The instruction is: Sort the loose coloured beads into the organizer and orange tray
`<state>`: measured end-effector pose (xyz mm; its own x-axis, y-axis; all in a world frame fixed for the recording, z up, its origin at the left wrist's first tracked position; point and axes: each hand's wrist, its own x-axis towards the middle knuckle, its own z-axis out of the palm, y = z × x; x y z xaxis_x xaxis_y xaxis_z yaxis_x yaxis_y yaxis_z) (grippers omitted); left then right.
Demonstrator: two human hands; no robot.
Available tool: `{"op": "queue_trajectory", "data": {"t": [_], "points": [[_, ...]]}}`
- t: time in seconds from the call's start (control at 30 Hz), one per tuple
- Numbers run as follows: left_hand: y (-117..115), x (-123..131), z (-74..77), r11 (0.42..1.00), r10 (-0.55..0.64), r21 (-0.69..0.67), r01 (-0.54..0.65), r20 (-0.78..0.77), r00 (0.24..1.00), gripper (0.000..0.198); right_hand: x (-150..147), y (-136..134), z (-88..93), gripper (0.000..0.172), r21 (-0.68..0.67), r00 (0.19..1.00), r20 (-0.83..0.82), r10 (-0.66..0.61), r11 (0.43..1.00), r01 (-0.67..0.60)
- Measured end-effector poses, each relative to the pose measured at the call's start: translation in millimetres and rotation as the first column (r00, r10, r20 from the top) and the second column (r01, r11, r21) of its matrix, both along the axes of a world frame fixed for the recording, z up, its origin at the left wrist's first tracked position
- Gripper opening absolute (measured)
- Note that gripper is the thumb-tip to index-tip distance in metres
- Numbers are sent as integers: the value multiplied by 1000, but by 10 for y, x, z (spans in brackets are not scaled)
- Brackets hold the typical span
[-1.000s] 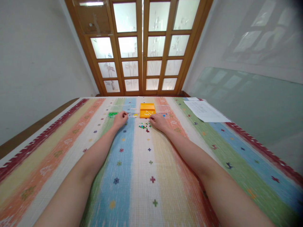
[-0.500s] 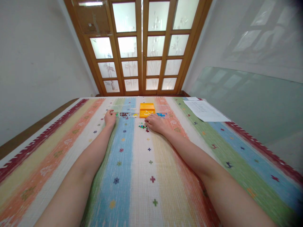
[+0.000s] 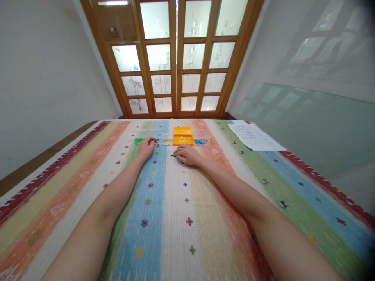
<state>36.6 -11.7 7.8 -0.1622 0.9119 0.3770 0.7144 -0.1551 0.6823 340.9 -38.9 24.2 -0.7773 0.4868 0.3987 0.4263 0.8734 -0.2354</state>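
Note:
My left hand [image 3: 145, 148] is over a clear box, its fingertips drawn together at the compartment of dark red pieces [image 3: 158, 141]. Whatever those fingers hold is too small to make out. Small green pieces [image 3: 138, 141] lie in the compartment left of that hand. My right hand [image 3: 188, 155] rests on the cloth, fingers curled down over a small pile of mixed coloured pieces [image 3: 172, 155]. The hand covers most of this pile, and anything between its fingertips is hidden. Just behind it stands an open orange case [image 3: 183, 132] with small white pieces [image 3: 184, 139] in it.
Yellow pieces [image 3: 168, 142] lie left of the orange case, and blue pieces [image 3: 199, 142] in a clear box to its right. Printed paper sheets [image 3: 253, 137] lie at the far right of the striped tablecloth [image 3: 175, 234]. Wooden glazed doors [image 3: 177, 58] stand beyond the table.
My left hand has moved right, from the green compartment to the dark red one, uncovering the green pieces. The right hand has shifted slightly towards me and now covers more of the mixed pile.

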Motion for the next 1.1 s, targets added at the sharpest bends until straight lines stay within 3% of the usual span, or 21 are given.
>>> {"op": "queue_trajectory", "data": {"t": [0.13,0.4,0.57,0.73,0.93,1.1], "points": [[-119,189,61,984,-177,-29,174,-141,974,29,-12,-9,9,30,-36,999,38,-32,999,34],[-271,400,142,918,-396,-115,379,-314,863,24,3,-19,6,31,-4,996,64,-65,998,66],[-282,452,125,857,-501,-110,503,-404,766,24,156,98,-5,33,23,960,-93,-264,963,267],[-309,517,136,791,-564,-78,607,-476,674,30,426,311,-37,33,7,806,-269,-526,836,548],[-324,521,128,793,-554,-84,603,-511,657,31,591,461,-77,36,-58,583,-241,-776,611,790],[-325,539,115,813,-527,-67,578,-506,683,29,587,465,-97,32,-66,528,-221,-820,553,831]]}}
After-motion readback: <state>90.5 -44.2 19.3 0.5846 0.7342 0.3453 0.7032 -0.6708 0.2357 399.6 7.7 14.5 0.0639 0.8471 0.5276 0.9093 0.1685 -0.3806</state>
